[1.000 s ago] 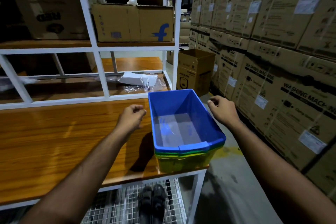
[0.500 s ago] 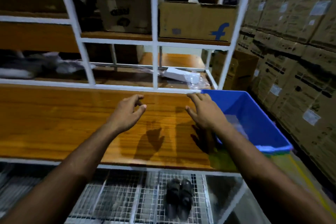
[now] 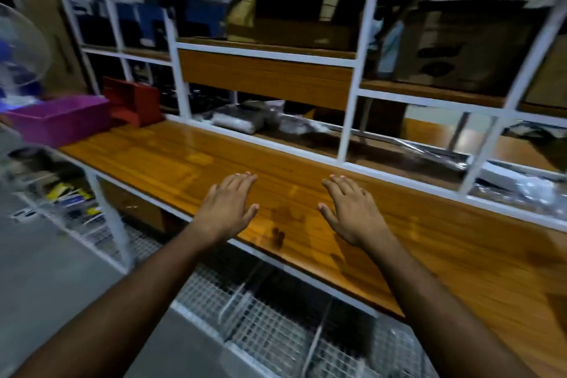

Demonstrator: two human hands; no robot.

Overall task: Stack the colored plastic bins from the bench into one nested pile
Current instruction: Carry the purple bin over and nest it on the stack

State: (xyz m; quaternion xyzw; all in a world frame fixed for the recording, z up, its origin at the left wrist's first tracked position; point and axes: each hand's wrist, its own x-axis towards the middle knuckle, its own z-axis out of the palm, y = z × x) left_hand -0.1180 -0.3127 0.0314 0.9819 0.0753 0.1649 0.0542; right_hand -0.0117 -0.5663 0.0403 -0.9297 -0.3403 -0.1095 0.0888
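Since half a second before, my view had swung left along the bench [image 3: 171, 159], so the blue bin on its nested pile had dropped out of sight past the right end, and two other bins had come into view. Both my hands hovered palm-down over the near edge of the bench, holding nothing: my left hand [image 3: 228, 207] with fingers straight and close together, my right hand [image 3: 349, 209] with fingers straight and slightly spread, the two well apart. At the far left end of the bench sat a purple bin [image 3: 58, 120], and just beside it, toward the white rack [image 3: 179, 83] behind the bench, stood a red bin [image 3: 135, 101]. A blurred fan [image 3: 21, 46] showed left of the purple bin.
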